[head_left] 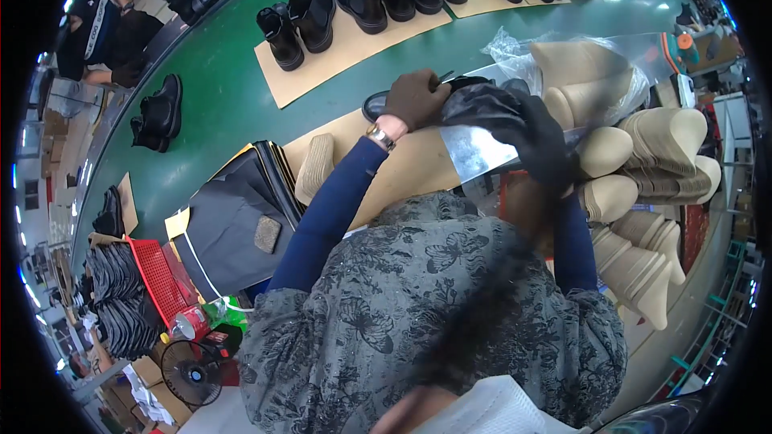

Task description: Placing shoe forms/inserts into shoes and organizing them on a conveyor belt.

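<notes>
The left grip is curled closed over the black shoe, and here's the right grip along its leather, too blurred and hidden to tell how tightly it holds! The shoe is between the two, above the near side of the green table. This looks like handling the shoe's upper; the next move, I'd judge, calls for one steady hand while the other shapes it. Below, a shiny clear sheet and brown board; off right, stacked tan foot-shaped pieces; beyond, black shoes lined up on brown card!
</notes>
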Tool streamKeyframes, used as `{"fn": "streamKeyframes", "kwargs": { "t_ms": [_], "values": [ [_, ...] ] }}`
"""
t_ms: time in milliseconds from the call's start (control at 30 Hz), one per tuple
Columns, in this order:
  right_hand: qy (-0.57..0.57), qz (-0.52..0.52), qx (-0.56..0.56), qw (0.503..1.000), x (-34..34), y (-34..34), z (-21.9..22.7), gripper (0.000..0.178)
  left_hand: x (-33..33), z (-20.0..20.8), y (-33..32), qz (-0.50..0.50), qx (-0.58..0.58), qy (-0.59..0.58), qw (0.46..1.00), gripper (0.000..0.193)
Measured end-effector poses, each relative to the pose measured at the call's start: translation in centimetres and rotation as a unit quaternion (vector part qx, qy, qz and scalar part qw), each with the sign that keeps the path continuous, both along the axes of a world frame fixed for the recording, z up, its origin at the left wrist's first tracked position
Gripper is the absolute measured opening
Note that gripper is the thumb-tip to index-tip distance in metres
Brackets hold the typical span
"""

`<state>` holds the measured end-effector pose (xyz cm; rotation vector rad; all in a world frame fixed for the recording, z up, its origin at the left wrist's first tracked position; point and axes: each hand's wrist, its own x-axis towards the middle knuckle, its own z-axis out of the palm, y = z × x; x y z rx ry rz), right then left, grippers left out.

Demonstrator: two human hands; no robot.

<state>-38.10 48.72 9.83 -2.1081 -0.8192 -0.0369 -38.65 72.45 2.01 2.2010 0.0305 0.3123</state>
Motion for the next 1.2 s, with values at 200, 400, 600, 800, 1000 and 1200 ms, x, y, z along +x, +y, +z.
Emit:
{"fn": "streamKeyframes", "kwargs": {
  "t_ms": [200,400,600,800,1000,1200],
  "values": [
    [-0.214,-0.077,-0.135,0.964,-1.0,1.5,0.6,0.039,1.2,-0.6,-0.6,0.015,0.083,0.03,0.996,0.034],
    [-0.046,-0.027,-0.247,0.968,-1.8,3.6,-5.7,0.029,-4.1,-1.8,-4.4,0.035,-0.037,-0.079,0.996,0.023],
    [0.015,0.183,-0.276,0.944,3.3,6.3,-10.7,0.027,-5.7,-2.5,-5.0,0.009,-0.052,-0.137,0.989,0.014],
    [-0.096,0.293,-0.04,0.95,3.1,6.9,-11.7,0.027,-7.2,1.6,-1.3,-0.039,0.018,-0.186,0.982,0.024],
    [0.419,0.26,0.283,0.823,-2.1,9.2,-8.3,0.049,-11.1,12.4,8.5,-0.14,-0.333,-0.14,0.922,0.08],
    [0.353,0.319,0.259,0.841,-3.5,10.2,-7.9,0.049,-13.3,19.9,8.9,-0.381,-0.238,-0.393,0.802,0.067]
  ]
}}
